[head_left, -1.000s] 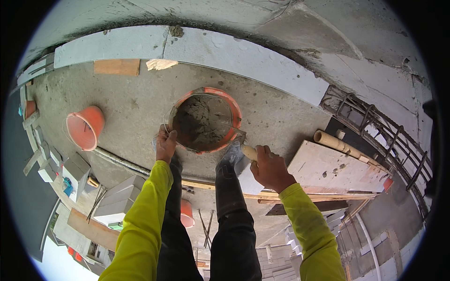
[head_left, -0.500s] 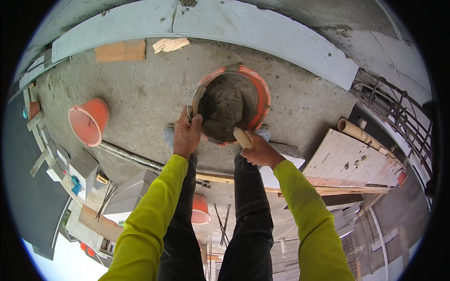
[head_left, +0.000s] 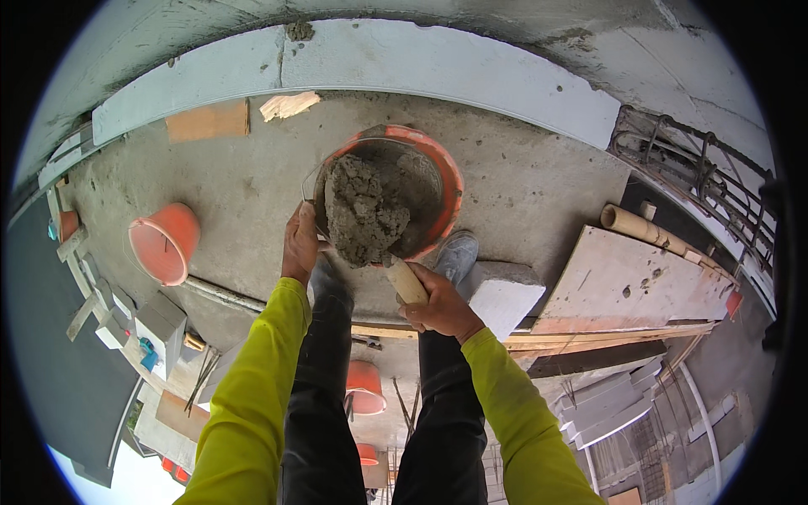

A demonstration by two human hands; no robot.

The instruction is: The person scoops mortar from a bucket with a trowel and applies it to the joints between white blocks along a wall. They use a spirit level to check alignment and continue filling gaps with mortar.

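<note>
I see a person in bright yellow sleeves [head_left: 248, 396] and black pants [head_left: 316, 379] leaning over a big orange bucket [head_left: 452, 172] on the gray floor [head_left: 252, 168]. The bucket sits in the middle, just past the person's feet, and it has lumpy gray mud [head_left: 366, 210] in it. The left hand [head_left: 299, 248] is at the bucket's left edge, with its fingers curled on the rim by the thin wire handle [head_left: 305, 187]. The right hand [head_left: 442, 305] has its fingers wrapped around the fat wooden grip of a tool [head_left: 406, 282] at the near side of the bucket. The far end of the tool is hidden by a big heap of mud. One gray shoe [head_left: 458, 255] is close to the bucket on the right, and a white block [head_left: 505, 295] lies just beside that shoe. Well off to the left, a smaller orange bucket [head_left: 168, 240] is tipped over. On the far side, a brown board [head_left: 208, 122] and a pale bit of wood [head_left: 289, 105] lie near a long white wall [head_left: 438, 67]. On the right there is a dirty white board [head_left: 606, 290] with a brown tube [head_left: 644, 227] along its far edge.
</note>
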